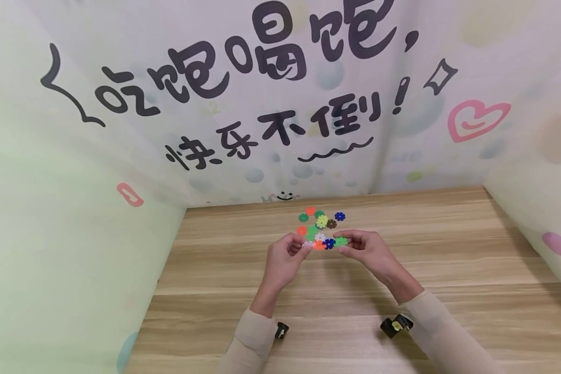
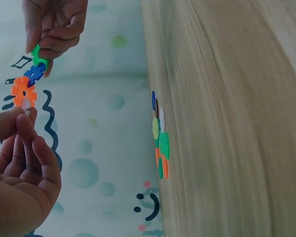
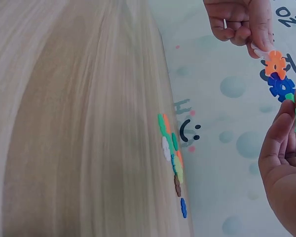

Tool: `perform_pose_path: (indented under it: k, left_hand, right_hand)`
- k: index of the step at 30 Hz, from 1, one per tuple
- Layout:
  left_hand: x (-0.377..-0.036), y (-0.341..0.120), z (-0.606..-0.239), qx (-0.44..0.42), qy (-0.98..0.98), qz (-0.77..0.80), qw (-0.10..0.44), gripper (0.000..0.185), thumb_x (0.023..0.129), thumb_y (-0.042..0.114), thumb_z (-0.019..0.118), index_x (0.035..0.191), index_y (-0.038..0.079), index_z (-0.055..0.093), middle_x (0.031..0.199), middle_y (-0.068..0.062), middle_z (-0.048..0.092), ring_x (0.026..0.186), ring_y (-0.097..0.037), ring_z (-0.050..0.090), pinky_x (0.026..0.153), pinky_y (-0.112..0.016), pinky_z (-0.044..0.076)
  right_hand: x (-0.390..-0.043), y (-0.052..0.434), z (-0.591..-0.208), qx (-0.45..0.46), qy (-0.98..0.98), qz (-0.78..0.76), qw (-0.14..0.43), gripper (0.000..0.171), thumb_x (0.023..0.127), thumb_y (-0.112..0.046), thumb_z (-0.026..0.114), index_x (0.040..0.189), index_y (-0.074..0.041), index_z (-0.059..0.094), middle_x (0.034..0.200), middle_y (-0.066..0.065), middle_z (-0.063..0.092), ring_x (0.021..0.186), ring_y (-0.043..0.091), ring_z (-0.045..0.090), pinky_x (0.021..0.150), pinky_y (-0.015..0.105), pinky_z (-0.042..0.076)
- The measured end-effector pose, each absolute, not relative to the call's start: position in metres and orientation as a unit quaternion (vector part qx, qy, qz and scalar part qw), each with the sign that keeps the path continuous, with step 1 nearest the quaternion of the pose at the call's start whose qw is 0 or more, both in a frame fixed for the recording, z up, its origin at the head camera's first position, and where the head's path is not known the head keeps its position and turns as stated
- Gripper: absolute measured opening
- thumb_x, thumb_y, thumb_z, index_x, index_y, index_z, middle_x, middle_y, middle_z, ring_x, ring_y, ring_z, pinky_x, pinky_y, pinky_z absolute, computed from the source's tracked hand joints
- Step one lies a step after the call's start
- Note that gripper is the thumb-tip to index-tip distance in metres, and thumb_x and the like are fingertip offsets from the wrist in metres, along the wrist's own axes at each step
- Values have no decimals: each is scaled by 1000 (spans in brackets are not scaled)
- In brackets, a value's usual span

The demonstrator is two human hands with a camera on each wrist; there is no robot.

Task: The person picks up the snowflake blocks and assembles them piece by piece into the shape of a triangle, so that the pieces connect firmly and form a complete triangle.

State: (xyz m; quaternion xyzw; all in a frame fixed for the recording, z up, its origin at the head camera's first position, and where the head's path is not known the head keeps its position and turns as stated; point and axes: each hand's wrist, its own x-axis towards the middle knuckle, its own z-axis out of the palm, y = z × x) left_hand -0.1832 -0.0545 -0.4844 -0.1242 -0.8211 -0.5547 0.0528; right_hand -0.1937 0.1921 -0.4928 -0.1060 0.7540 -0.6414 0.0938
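A short chain of notched plastic snowflake discs spans the two hands, held above the table. My left hand (image 1: 280,262) pinches the white disc (image 1: 307,244) at one end between thumb and fingertips. Linked to it comes an orange disc (image 2: 24,92), then a blue disc (image 3: 282,87). At the other end, my right hand (image 1: 374,254) pinches the green disc (image 1: 341,241), its fingers partly covering it. The discs slot edge into edge, with the blue one turned at an angle to the orange in the left wrist view.
Beyond the hands, loose discs lie close together on the wooden table (image 1: 224,270): a yellow disc (image 1: 322,221), a brown disc (image 1: 331,224), a blue one apart at the right, plus several green, orange and white. A printed curtain (image 1: 243,182) borders the table's back and sides.
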Motion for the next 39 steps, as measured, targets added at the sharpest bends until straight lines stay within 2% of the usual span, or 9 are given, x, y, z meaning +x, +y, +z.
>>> perform_pose_path:
  k: [4,14,25,29,33,37,39]
  left_hand:
    - [-182,-54,-485,-122,-822,-554,57,9,92,19,74,97,13,69,86,4,67,77,-12,64,69,-27,57]
    - [-180,-55,-485,-124,-821,-552,74,10,92,19,74,98,13,69,87,4,67,79,-13,63,71,-27,57]
    - [-178,-59,-484,-130,-823,-548,71,9,92,18,75,98,13,70,87,5,67,79,-12,64,70,-27,57]
    - [-178,-60,-482,-132,-823,-548,69,9,92,17,74,98,12,71,87,5,67,79,-12,64,70,-27,57]
    - [-178,-61,-481,-131,-823,-550,62,9,91,16,75,98,12,70,86,4,67,78,-12,62,69,-26,56]
    - [-177,-62,-482,-130,-817,-560,44,11,91,16,75,99,11,70,86,2,66,76,-13,62,69,-27,57]
    - [-177,-62,-483,-129,-811,-570,35,13,92,17,74,102,11,69,87,1,67,76,-14,63,68,-27,57]
  right_hand:
    - [-192,191,-493,-98,746,-652,100,38,91,-19,75,125,-4,67,94,16,58,76,20,52,64,28,51]
    - [-187,185,-489,-115,758,-638,70,38,91,-15,75,125,-3,67,91,16,59,74,19,51,59,27,49]
    - [-187,184,-494,-127,751,-642,91,31,92,-19,75,121,-10,70,95,19,64,72,18,52,59,27,49]
    - [-187,184,-494,-139,745,-646,95,28,92,-15,73,120,-11,71,100,23,65,71,17,52,58,25,49]
    - [-187,184,-494,-132,746,-645,99,27,94,-12,71,121,-12,71,98,22,65,75,26,54,61,29,51]
    - [-189,182,-496,-117,745,-649,104,28,95,-17,70,123,-10,69,99,20,65,88,40,59,73,40,56]
    - [-189,181,-498,-113,742,-651,110,31,96,-23,70,124,-8,68,100,19,65,93,41,60,80,45,56]
